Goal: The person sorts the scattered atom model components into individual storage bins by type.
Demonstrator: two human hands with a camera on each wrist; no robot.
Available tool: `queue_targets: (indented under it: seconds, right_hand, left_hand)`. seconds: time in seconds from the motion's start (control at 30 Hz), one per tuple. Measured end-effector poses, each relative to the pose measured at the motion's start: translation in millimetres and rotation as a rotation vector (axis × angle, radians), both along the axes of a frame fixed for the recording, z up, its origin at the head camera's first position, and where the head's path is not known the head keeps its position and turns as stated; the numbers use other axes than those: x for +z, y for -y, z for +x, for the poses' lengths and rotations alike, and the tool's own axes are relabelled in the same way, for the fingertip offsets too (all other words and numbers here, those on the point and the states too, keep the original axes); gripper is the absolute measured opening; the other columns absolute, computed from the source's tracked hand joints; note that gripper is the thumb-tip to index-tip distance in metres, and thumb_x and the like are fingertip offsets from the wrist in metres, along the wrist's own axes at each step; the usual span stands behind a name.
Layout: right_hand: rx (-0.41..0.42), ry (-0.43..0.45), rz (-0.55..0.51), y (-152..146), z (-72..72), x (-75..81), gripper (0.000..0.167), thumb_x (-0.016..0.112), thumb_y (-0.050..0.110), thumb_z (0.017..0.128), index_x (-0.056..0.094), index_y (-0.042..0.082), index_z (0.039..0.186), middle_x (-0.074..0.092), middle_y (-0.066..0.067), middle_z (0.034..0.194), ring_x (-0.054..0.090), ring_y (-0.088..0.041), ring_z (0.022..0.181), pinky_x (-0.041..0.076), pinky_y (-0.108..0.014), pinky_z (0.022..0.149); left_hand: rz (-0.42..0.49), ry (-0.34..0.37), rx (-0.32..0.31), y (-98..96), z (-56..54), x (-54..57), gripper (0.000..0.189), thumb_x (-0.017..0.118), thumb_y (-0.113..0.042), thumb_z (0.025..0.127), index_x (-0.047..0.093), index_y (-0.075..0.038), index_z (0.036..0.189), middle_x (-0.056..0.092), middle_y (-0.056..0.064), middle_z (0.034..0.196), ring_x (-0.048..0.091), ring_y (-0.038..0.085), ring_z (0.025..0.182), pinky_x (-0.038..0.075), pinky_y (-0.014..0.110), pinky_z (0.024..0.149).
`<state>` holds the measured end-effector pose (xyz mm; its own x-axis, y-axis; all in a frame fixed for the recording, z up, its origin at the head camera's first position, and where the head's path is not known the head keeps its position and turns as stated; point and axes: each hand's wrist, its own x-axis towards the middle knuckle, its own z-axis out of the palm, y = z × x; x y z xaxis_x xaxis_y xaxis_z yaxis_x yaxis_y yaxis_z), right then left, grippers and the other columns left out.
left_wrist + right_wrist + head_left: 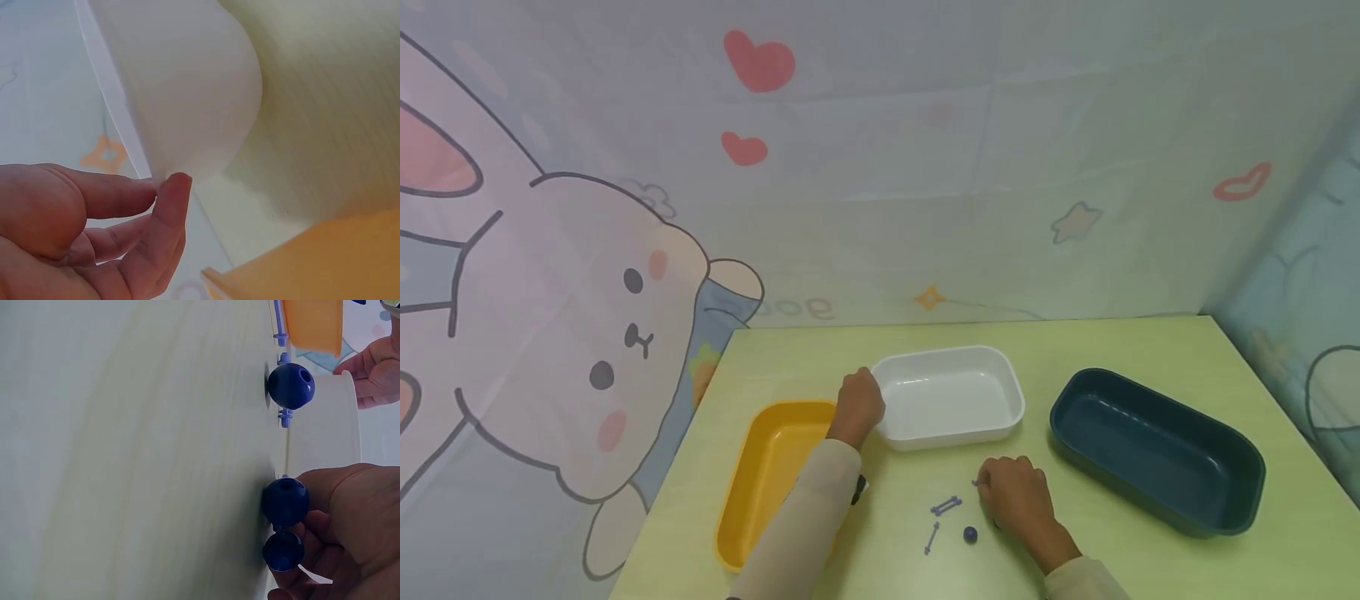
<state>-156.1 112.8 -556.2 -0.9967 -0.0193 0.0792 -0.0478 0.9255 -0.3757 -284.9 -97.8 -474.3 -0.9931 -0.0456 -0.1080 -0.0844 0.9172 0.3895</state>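
A white basin (947, 437) stands at the back middle of a table. My left hand (859, 402) pinches its left rim between thumb and fingertips, clear in the left wrist view. Low over the table, my right hand (1018, 498) has bent fingers beside two dark blue balls, a nearer ball (284, 551) and a farther ball (285, 502). The balls hide its fingertips, so I cannot tell whether it grips anything. A small purple tip (975, 482) pokes out beside it. To its left lie another blue ball (970, 535) and thin purple connector rods (946, 506).
A yellow basin (730, 508) stands at the left, partly under my left sleeve. At the right, a dark teal basin (1157, 492) sits at an angle. Behind the pale green table (1120, 342) hangs a printed cloth (880, 233).
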Motion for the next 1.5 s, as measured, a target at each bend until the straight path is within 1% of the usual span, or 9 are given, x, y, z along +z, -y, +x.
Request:
queue_targets:
  seconds: [0.1,0.3,0.5,0.63,0.83,1.0,1.1,1.33,1.5]
  right_hand:
    - [0.009,-0.006,0.007,0,0.0,-0.8,0.008,0.071,0.012,0.085,0.074,0.016,0.078,0.07,0.0,0.077,0.058,-0.023,0.073,0.048,-0.045,0.064]
    - [0.012,-0.017,-0.017,-1,0.6,-2.0,0.01,0.071,0.013,0.084,0.072,0.017,0.076,0.069,0.002,0.075,0.058,-0.022,0.072,0.047,-0.043,0.062]
    - [0.004,-0.038,-0.04,-1,-1.9,0.6,0.012,0.07,0.013,0.085,0.069,0.018,0.073,0.066,0.002,0.072,0.058,-0.022,0.071,0.045,-0.043,0.063]
    - [0.002,-0.059,-0.056,0,-5.0,7.1,0.016,0.067,0.013,0.085,0.066,0.019,0.07,0.064,0.004,0.069,0.057,-0.022,0.071,0.044,-0.042,0.063]
    - [-0.014,-0.117,-0.076,1,-11.2,21.7,0.018,0.068,0.013,0.086,0.066,0.02,0.07,0.064,0.004,0.068,0.057,-0.022,0.07,0.043,-0.041,0.06]
    - [-0.015,-0.193,-0.066,1,-17.8,35.7,0.012,0.07,0.013,0.087,0.069,0.015,0.075,0.067,-0.001,0.071,0.061,-0.025,0.071,0.046,-0.043,0.06]
    - [-0.017,-0.218,-0.065,-1,-24.3,43.0,0.009,0.07,0.014,0.088,0.071,0.012,0.079,0.069,-0.004,0.075,0.061,-0.028,0.073,0.046,-0.044,0.061]
    - [-0.016,-0.188,-0.051,-6,-42.4,51.0,0.008,0.066,0.014,0.09,0.072,0.011,0.085,0.069,-0.006,0.081,0.059,-0.029,0.078,0.045,-0.044,0.064]
    - [0.017,-0.155,-0.008,-7,-50.0,50.3,0.011,0.063,0.016,0.094,0.071,0.013,0.086,0.067,-0.004,0.082,0.057,-0.029,0.081,0.044,-0.044,0.066]
  left_hand:
    - [-0.006,0.008,-0.004,0.7,-0.5,-0.4,0.026,0.061,0.0,0.096,0.056,0.011,0.119,0.064,0.027,0.109,0.065,0.033,0.094,0.059,0.044,0.091]
    - [-0.008,0.019,-0.013,3.2,-1.7,-2.0,0.027,0.063,0.0,0.095,0.055,0.01,0.119,0.064,0.026,0.107,0.062,0.031,0.089,0.06,0.042,0.089]
    - [0.013,0.036,-0.003,3.2,-1.6,0.1,0.029,0.064,0.001,0.094,0.055,0.01,0.121,0.063,0.026,0.109,0.063,0.031,0.09,0.059,0.043,0.091]
    - [0.018,0.045,0.006,3.5,-1.7,0.5,0.029,0.063,0.001,0.094,0.055,0.009,0.121,0.063,0.026,0.11,0.063,0.031,0.091,0.059,0.043,0.092]
    - [0.017,0.056,0.013,4.0,-1.8,0.8,0.028,0.062,0.001,0.096,0.055,0.008,0.121,0.063,0.025,0.111,0.062,0.031,0.091,0.059,0.043,0.092]
    - [0.008,0.053,0.009,3.9,-1.6,0.7,0.027,0.061,0.001,0.095,0.055,0.009,0.12,0.063,0.025,0.11,0.062,0.03,0.091,0.059,0.042,0.092]
    - [0.013,0.058,0.009,3.8,-1.3,1.8,0.027,0.061,0.002,0.095,0.055,0.009,0.12,0.063,0.025,0.11,0.062,0.03,0.091,0.059,0.042,0.091]
    - [0.028,0.087,0.02,2.6,0.7,7.6,0.028,0.061,0.001,0.097,0.054,0.008,0.123,0.063,0.024,0.113,0.06,0.029,0.093,0.059,0.041,0.093]
    - [0.042,0.059,-0.006,5.2,1.3,1.7,0.026,0.057,0.001,0.098,0.053,0.008,0.122,0.062,0.026,0.113,0.063,0.031,0.095,0.058,0.043,0.093]
